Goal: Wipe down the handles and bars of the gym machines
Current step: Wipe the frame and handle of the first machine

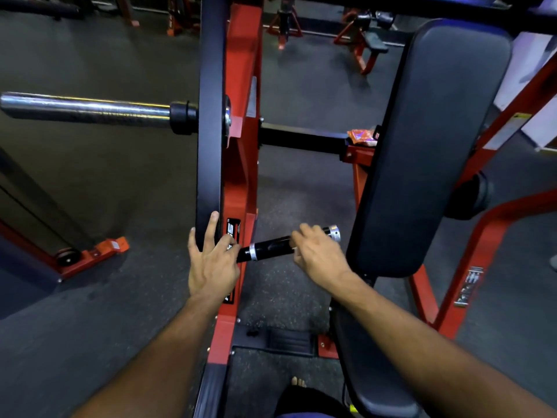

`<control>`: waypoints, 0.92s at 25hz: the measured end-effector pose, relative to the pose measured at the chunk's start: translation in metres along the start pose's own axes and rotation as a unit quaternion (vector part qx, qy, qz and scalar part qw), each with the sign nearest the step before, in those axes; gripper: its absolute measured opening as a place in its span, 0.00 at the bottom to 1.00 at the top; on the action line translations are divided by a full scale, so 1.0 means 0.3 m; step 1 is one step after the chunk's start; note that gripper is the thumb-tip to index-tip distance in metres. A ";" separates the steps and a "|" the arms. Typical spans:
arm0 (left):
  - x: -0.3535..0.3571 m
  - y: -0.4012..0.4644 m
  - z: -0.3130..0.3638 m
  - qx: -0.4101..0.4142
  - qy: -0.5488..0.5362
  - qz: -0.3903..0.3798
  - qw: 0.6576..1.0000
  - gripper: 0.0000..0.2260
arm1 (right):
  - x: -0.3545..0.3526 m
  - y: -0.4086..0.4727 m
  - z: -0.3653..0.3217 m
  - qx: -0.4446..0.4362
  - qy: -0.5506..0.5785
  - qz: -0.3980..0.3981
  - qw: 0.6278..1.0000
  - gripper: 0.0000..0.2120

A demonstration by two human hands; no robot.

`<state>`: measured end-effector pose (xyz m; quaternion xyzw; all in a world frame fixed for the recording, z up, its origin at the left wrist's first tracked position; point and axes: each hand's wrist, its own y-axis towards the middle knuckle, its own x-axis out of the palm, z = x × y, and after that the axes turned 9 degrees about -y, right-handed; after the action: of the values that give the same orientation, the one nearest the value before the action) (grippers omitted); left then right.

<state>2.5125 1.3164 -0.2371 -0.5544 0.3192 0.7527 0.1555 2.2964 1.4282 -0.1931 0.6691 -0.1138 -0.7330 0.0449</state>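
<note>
A chrome weight-plate sleeve (84,110) juts out level to the left of the red machine frame (241,86), its long axis running left to right and its free end pointing left. Just right of it a black lever arm (209,116) stands near upright against the frame. The left hand (211,263) rests on the lower end of that arm, fingers spread apart and fairly straight, the forefinger lying up along the arm's edge. Right of the frame the black handle (271,247) sticks out, its long axis slanting up to the right, silver end cap (334,233) pointing at the black back pad (431,146). The right hand (316,254) grips the handle near that cap, fingers curled over its top; whether they hold a cloth cannot be told.
</note>
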 end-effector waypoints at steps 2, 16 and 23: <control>-0.001 0.000 0.001 -0.002 0.004 -0.002 1.000 0.10 | -0.012 -0.018 0.085 0.039 0.006 0.029 0.999 0.07; -0.006 0.001 0.006 -0.004 -0.002 -0.002 1.000 0.10 | 0.078 -0.022 0.251 0.426 0.624 -0.004 0.655 0.10; -0.001 -0.002 0.005 0.006 0.002 0.026 1.000 0.10 | 0.144 -0.072 0.125 0.458 0.819 0.083 0.335 0.12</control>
<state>2.5118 1.3178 -0.2367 -0.5463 0.3383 0.7535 0.1392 2.2568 1.4437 -0.2372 0.8354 -0.3931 0.3587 -0.1376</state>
